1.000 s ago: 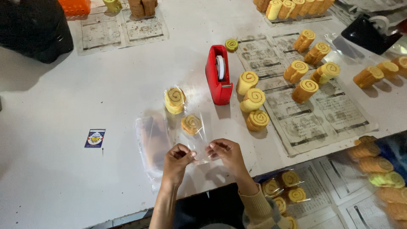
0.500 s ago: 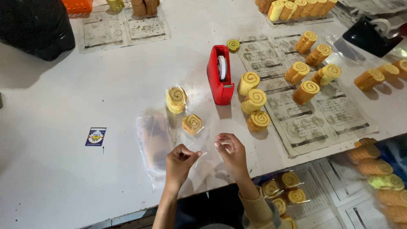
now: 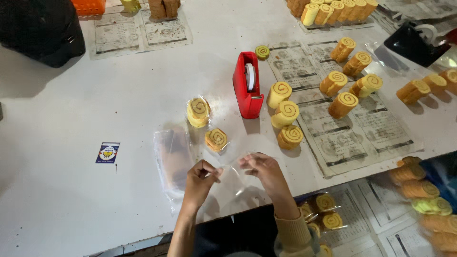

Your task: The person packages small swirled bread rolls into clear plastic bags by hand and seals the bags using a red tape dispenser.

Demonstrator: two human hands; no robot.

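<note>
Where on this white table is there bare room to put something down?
The widest free patch lies left of the small blue sticker, below the black bag. Another lies between the newspaper sheets at the top and the red tape dispenser. Right of the dispenser, cake rolls crowd the paper.

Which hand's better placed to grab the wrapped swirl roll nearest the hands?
Left, probably. The left hand sits just below the small wrapped yellow swirl roll; the right hand is farther off. Both pinch the clear plastic bag.
</note>
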